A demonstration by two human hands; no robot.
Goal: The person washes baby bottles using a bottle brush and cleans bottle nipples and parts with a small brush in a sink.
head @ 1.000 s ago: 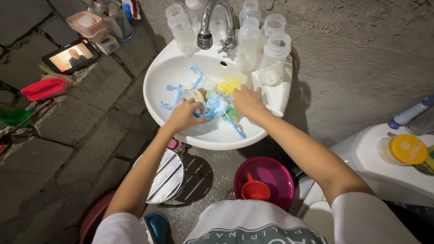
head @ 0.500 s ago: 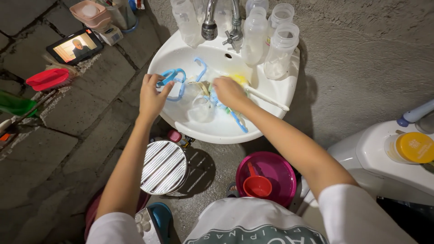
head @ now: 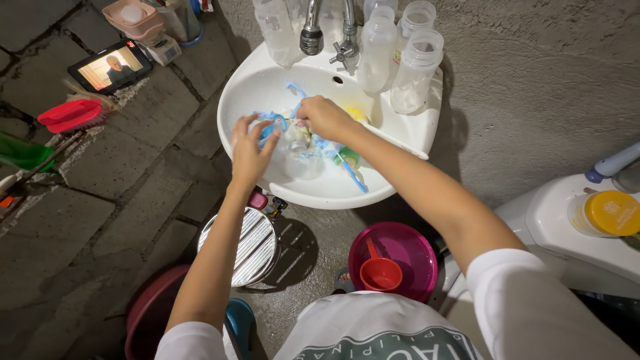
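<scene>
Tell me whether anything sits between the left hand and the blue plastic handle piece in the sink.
Nothing visible does: the left hand is already at the blue handle piece, fingers spread around it.

Your right hand (head: 325, 117) covers whatever it grips among the blue plastic handle rings (head: 275, 121); grip unreadable. Your left hand (head: 251, 152) is motion-blurred. The clear plastic baby bottles (head: 377, 47) and the chrome metal tap (head: 312, 33) are cut by the top edge.
</scene>
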